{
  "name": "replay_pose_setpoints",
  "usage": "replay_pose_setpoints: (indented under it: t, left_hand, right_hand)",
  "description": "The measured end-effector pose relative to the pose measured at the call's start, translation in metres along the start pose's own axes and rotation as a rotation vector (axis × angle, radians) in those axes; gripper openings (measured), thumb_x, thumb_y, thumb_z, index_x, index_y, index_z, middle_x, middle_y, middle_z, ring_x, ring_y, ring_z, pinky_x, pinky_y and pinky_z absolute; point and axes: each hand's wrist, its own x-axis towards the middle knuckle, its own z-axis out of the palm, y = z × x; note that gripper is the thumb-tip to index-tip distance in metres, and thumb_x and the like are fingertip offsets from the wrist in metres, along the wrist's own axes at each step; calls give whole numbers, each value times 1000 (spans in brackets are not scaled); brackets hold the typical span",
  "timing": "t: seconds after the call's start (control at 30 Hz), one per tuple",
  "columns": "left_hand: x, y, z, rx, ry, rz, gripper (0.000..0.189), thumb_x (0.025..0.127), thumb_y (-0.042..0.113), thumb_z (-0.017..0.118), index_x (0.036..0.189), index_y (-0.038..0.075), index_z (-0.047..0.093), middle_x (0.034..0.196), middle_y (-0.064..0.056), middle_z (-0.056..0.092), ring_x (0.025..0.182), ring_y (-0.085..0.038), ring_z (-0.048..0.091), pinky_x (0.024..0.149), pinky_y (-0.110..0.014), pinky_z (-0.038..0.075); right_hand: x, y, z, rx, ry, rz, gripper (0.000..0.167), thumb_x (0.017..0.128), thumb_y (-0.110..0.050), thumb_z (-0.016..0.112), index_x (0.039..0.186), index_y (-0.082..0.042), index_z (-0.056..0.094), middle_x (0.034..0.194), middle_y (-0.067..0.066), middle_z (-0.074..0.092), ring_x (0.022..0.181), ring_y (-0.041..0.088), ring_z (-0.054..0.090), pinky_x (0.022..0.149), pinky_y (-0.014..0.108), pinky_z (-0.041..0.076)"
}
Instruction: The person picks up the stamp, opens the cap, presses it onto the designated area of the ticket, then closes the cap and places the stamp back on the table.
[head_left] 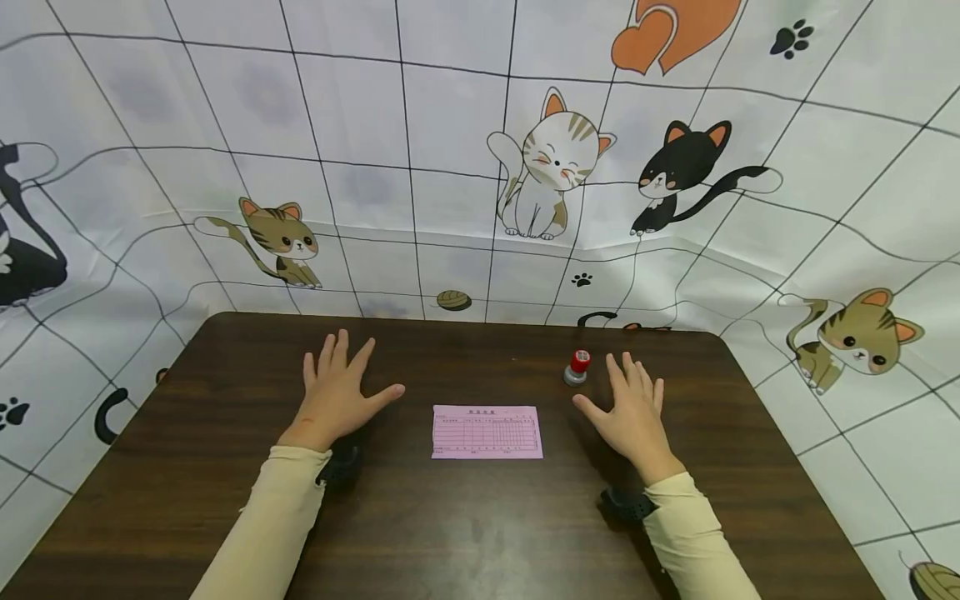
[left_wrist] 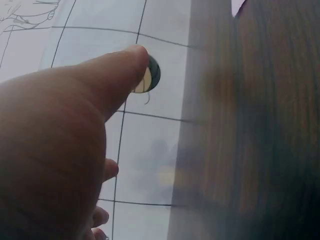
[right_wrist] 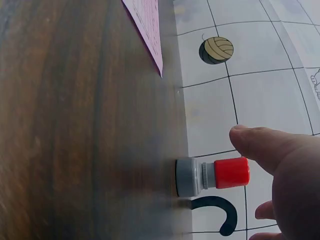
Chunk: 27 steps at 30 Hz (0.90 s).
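A pink printed form (head_left: 487, 432) with a ruled grid lies flat on the dark wooden table (head_left: 465, 533), between the two hands. Behind its right end a small stamp (head_left: 577, 367) with a red top and grey base stands upright. My left hand (head_left: 337, 392) is left of the form, fingers spread and holding nothing. To the right of the stamp, my right hand (head_left: 630, 408) has its fingers extended, apart from the stamp and holding nothing. In the right wrist view the thumb is near the stamp's red top (right_wrist: 232, 173). Only a corner of the form (left_wrist: 238, 6) shows in the left wrist view.
A white sheet (head_left: 360, 192) with black grid lines and cartoon cats hangs behind the table and around its sides. The table's back edge (head_left: 450, 322) runs just beyond the fingertips. Dark bands (head_left: 628, 505) sit at both wrists.
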Motion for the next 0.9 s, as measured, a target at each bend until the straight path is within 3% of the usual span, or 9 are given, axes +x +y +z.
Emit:
replay_pose_setpoints:
  t: [0.27,0.43,0.67,0.9]
  left_hand:
    - [-1,4,8,-24,-40,61,97,91,66,67,161,6,36,167,-31,16,155,-50,8,119,-72,0]
    - [-3,10,9,-16,-92,99,93,90,65,68,157,5,43,164,-29,29,153,-48,20,121,-69,10]
    - [-7,25,19,-25,-181,192,86,89,62,72,152,8,52,158,-22,43,150,-45,33,119,-64,27]
    - [-11,38,30,-26,-216,216,82,86,61,76,150,13,56,157,-17,47,147,-40,40,117,-60,35]
  right_hand:
    - [8,5,-10,-1,-29,-5,89,96,-50,69,159,3,33,163,32,26,149,53,24,119,71,16]
    - [14,3,-15,46,-66,-2,83,99,-47,67,157,2,35,159,31,34,146,53,31,113,70,32]
    - [24,3,-15,91,-92,8,71,100,-37,68,152,3,42,152,31,44,142,51,39,114,66,33]
    - [32,0,-16,129,-81,-27,61,99,-28,71,146,5,49,139,29,58,128,46,56,107,61,44]
